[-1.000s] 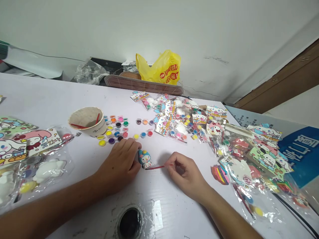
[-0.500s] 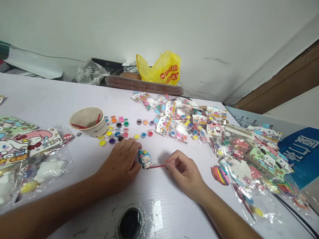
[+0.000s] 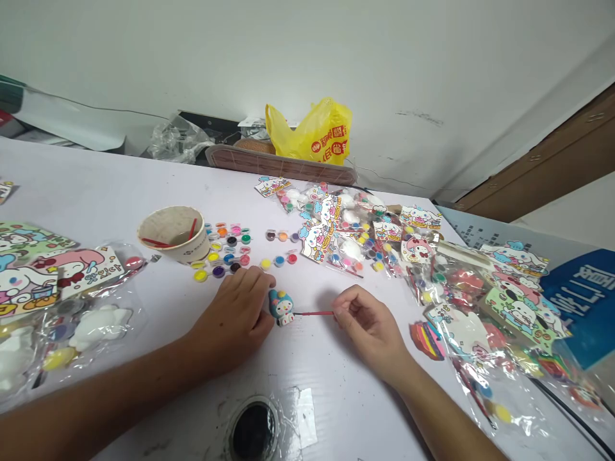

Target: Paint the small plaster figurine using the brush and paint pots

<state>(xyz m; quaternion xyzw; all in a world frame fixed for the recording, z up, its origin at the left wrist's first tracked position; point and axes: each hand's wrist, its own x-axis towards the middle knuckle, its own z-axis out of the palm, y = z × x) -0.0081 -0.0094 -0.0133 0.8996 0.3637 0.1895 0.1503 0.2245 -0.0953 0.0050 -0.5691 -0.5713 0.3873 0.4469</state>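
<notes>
A small blue and white figurine [image 3: 282, 308] with a yellow spot on top stands on the table near the middle. My left hand [image 3: 243, 306] is closed around its left side, fingers and thumb at its edge. My right hand [image 3: 368, 323] pinches a thin red paintbrush [image 3: 317, 313], held level and pointing left. The dark brush tip is close to the figurine's right side; whether it touches I cannot tell. Beyond my left hand lie strips of small paint pots [image 3: 228, 250] in several colours.
A paper cup [image 3: 175, 237] with red brushes in it stands behind the left hand. Bagged figurine kits lie at left [image 3: 96, 326] and right [image 3: 490, 346]. A small striped painted piece [image 3: 426, 340] is right of my right hand. A yellow bag [image 3: 310, 134] sits behind the table.
My right hand has drawn the paintbrush slightly to the right and up, its tip moving from the figurine's base to its side. My left hand stays at the figurine.
</notes>
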